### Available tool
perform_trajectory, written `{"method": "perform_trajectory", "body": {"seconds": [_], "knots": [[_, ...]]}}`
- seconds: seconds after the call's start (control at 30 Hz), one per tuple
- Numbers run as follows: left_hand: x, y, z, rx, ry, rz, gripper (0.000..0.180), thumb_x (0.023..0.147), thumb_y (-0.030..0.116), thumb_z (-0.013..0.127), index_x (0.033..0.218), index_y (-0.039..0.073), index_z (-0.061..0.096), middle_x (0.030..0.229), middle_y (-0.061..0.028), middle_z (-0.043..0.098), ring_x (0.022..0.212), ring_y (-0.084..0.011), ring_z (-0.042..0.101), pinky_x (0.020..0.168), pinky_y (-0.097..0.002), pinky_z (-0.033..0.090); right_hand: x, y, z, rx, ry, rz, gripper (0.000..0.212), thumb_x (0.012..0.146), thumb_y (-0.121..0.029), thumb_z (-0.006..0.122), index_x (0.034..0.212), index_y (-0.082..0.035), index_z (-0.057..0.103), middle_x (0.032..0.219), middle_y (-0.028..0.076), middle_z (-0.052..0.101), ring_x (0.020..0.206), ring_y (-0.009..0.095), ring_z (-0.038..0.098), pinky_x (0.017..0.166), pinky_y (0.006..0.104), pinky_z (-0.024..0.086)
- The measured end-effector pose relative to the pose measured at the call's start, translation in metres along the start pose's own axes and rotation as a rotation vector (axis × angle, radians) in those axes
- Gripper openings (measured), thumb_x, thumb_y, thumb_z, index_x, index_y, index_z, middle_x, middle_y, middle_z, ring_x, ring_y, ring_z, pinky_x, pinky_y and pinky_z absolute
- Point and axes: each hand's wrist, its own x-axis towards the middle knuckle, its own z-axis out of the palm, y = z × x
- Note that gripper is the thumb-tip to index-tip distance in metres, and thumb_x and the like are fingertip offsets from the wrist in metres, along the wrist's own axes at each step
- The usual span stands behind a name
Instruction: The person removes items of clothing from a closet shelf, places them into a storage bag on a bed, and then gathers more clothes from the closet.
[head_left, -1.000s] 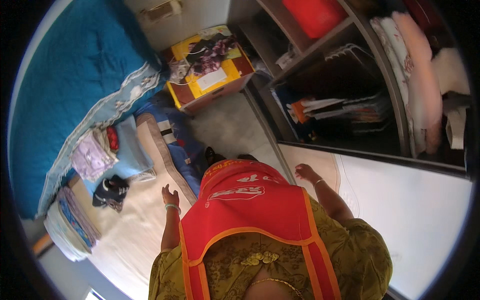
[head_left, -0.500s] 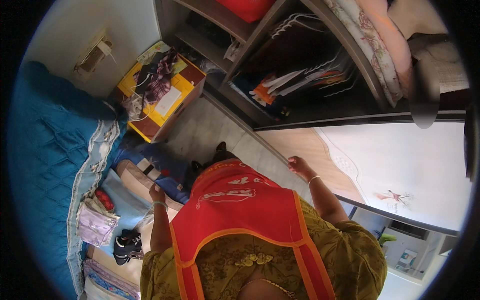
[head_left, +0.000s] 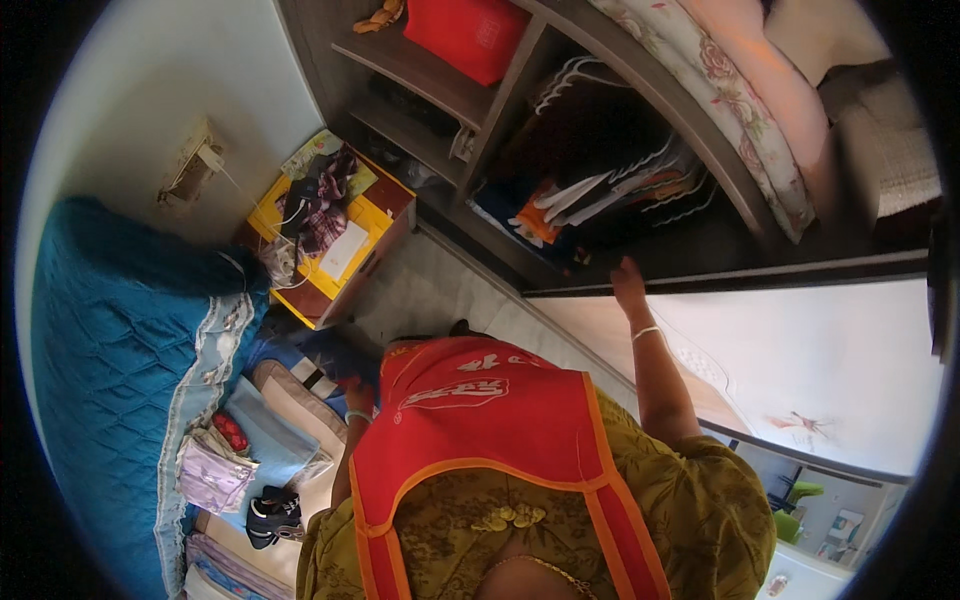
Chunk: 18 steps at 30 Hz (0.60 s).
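Note:
My right hand [head_left: 629,284] is raised at the dark edge of the wardrobe's sliding door [head_left: 760,340], its fingers stretched out toward the open compartment. Whether the fingertips touch the edge I cannot tell. Inside that compartment hang several clothes [head_left: 590,195] on white hangers [head_left: 660,165]. Low at my left side, my left hand [head_left: 358,396] is blurred and partly hidden by my red apron [head_left: 470,400]. It is nearest to a dark blue folded item [head_left: 335,362] and a beige folded item [head_left: 295,400] on the bed.
A yellow-topped cabinet [head_left: 350,275] stands in the corner, bearing a plaid cloth [head_left: 325,225] and cables. A teal quilted cover [head_left: 120,370] lies over the left side. Folded purple cloth [head_left: 215,475] and a black item [head_left: 272,518] lie nearby. A red bag [head_left: 465,40] sits on a shelf.
My right hand has risen and moved to the wardrobe door's edge. My left hand has shifted right, closer to my apron. The view has tilted up, showing more of the shelves.

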Motion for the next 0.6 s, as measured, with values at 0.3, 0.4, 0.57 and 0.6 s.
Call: {"method": "perform_trajectory", "body": {"seconds": [0.3, 0.4, 0.57, 0.6], "knots": [[0.052, -0.025, 0.005, 0.190, -0.313, 0.044, 0.039, 0.074, 0.026, 0.059, 0.105, 0.003, 0.058, 0.096, -0.0185, 0.061, 0.091, -0.0341, 0.058, 0.078, -0.0394, 0.046, 0.019, 0.008, 0.008, -0.072, -0.053, 0.022, 0.053, 0.085, -0.015, 0.050, 0.133, -0.001, 0.032, 0.133, 0.017, 0.039, 0.116, 0.027, 0.046, 0.095, 0.0322, 0.039], [0.110, 0.017, -0.010, 0.210, -0.405, 0.090, 0.036, 0.075, 0.024, 0.057, 0.104, 0.003, 0.058, 0.095, -0.0176, 0.061, 0.089, -0.0324, 0.059, 0.077, -0.0395, 0.046, 0.019, 0.035, 0.009, -0.241, 0.079, -0.053, 0.048, 0.079, -0.016, 0.057, 0.123, 0.000, 0.044, 0.121, 0.020, 0.050, 0.111, 0.027, 0.050, 0.092, 0.0336, 0.041], [0.201, 0.085, -0.048, -0.356, -0.387, -0.051, 0.029, 0.076, 0.017, 0.052, 0.100, 0.003, 0.059, 0.088, -0.0178, 0.062, 0.083, -0.0308, 0.060, 0.072, -0.0362, 0.048, 0.068, -0.041, -0.005, 0.222, 0.139, 0.110, 0.050, 0.081, -0.016, 0.057, 0.123, 0.005, 0.042, 0.124, 0.019, 0.048, 0.113, 0.026, 0.049, 0.094, 0.0318, 0.038], [0.215, 0.086, -0.061, -0.335, -0.362, -0.042, 0.029, 0.076, 0.016, 0.052, 0.100, 0.003, 0.060, 0.088, -0.0177, 0.063, 0.083, -0.0306, 0.061, 0.071, -0.0361, 0.048, 0.077, -0.087, -0.007, 0.286, 0.117, 0.061, 0.049, 0.081, -0.015, 0.057, 0.124, 0.004, 0.042, 0.124, 0.020, 0.048, 0.112, 0.027, 0.049, 0.093, 0.0315, 0.038]]}}
